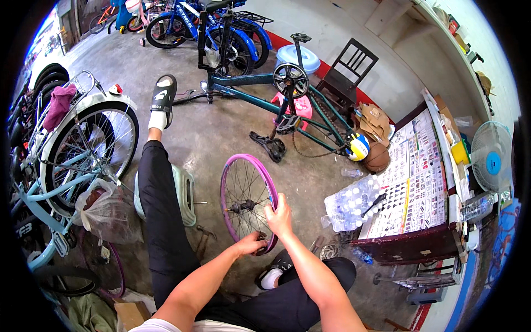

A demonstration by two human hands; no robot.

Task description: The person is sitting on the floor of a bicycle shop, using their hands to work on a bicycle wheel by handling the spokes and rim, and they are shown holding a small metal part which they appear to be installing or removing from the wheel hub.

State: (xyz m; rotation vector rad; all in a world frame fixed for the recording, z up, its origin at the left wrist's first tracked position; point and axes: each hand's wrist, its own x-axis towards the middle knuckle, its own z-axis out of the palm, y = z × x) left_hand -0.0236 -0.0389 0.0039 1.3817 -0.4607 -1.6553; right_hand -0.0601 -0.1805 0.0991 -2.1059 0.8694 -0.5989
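Observation:
A bicycle wheel (pixel 265 172) with a pink-purple rim, thin spokes and a dark hub (pixel 241 206) stands tilted between my legs, without a tyre that I can see. My right hand (pixel 279 214) grips the rim on its right side, thumb over the edge. Lower down, my left hand (pixel 250 243) has its fingers curled at the bottom of the rim beside the spokes. Whether a small part sits in those fingers is hidden. Beyond the wheel, a dark teal bicycle frame (pixel 243 95) lies upside down with its crank (pixel 291 80) showing and a black saddle (pixel 269 146) on the floor.
A pale green stool (pixel 185 193) and a hammer (pixel 204 241) are left of the wheel. Bottles in plastic wrap (pixel 354 205) stand right, by a cabinet (pixel 409 243). Parked bicycles (pixel 83 144) crowd the left; blue ones (pixel 191 27) stand behind. A basketball (pixel 377 157) lies near the frame.

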